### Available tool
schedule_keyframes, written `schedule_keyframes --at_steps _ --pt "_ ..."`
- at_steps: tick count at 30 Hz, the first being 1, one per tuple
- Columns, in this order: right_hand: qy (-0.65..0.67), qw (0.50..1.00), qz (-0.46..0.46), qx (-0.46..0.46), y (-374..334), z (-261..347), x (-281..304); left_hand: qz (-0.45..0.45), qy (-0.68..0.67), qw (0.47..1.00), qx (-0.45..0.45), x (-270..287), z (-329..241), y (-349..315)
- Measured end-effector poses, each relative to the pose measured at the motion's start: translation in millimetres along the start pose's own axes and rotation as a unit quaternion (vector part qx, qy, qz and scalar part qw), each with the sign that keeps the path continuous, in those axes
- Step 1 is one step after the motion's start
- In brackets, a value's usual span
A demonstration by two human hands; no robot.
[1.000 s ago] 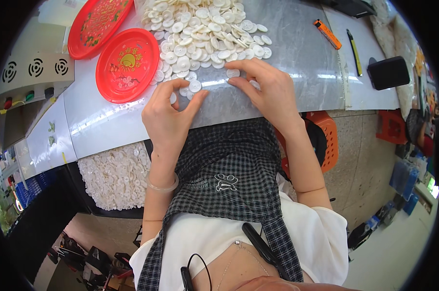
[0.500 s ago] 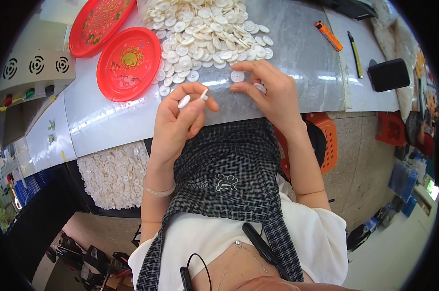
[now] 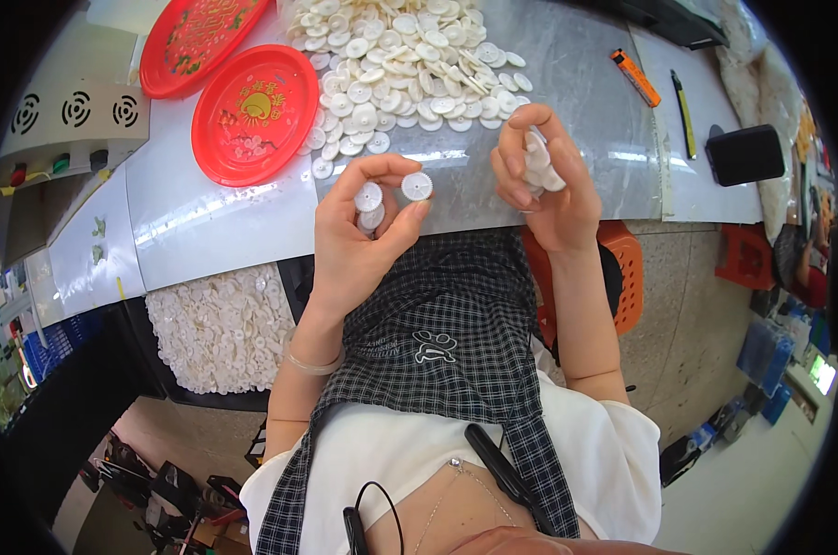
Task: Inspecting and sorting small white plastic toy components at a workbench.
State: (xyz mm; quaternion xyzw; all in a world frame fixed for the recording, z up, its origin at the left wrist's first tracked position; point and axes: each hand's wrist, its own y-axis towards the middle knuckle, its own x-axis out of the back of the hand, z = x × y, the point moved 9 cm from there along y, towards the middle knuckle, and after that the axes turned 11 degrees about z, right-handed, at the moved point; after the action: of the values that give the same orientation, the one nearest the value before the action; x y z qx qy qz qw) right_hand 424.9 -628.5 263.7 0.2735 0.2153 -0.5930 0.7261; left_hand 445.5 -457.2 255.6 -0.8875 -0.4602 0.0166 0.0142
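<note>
My left hand (image 3: 359,250) pinches a white plastic gear (image 3: 417,187) by its rim between thumb and forefinger, its toothed face turned up. More white gears (image 3: 369,196) sit inside the curled fingers of that hand. To the right, my right hand (image 3: 567,190) is raised over the table's front edge, its fingers curled round several white gears (image 3: 541,168). Just beyond both hands, a large pile of the same gears (image 3: 409,74) lies loose on the grey tabletop (image 3: 585,83).
Two red plates (image 3: 294,129) lie left of the pile, beside a metal box (image 3: 81,111) with coloured buttons. At right are an orange tool (image 3: 634,79), a yellow-black cutter (image 3: 684,116) and a black rectangular object (image 3: 744,153). A bin of small white parts (image 3: 220,333) stands below the table's edge.
My left hand has turned, so the pinched gear now faces up. My right hand has moved right, away from the tabletop, with gears gathered in its fingers.
</note>
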Motion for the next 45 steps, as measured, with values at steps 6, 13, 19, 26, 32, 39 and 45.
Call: schedule_keyframes --at_steps 6,13,19,26,32,39,45 --pt "-0.374 0.927 -0.037 0.013 5 1 -1 -0.024 -0.408 0.912 0.037 20 8 -3" --pt "-0.625 0.78 0.019 0.038 20 -20 -50 -0.002 -0.371 0.926 -0.07 65 1 -7" --pt "-0.683 0.728 0.023 0.057 24 -29 -58 -0.112 0.3 0.947 -0.03 54 -25 -8" --pt "-0.7 0.71 0.036 0.061 24 -26 -62 -0.091 0.408 0.907 -0.048 36 -25 -1" --pt "-0.669 0.74 0.023 0.064 21 -24 -47 -0.051 0.39 0.919 -0.008 30 -24 4" --pt "0.062 0.984 -0.025 -0.167 7 -51 -14 -0.035 0.372 0.928 0.008 23 -21 6" --pt "0.357 0.918 -0.011 -0.173 4 -65 -28 -0.048 0.243 0.968 0.051 24 -11 2"
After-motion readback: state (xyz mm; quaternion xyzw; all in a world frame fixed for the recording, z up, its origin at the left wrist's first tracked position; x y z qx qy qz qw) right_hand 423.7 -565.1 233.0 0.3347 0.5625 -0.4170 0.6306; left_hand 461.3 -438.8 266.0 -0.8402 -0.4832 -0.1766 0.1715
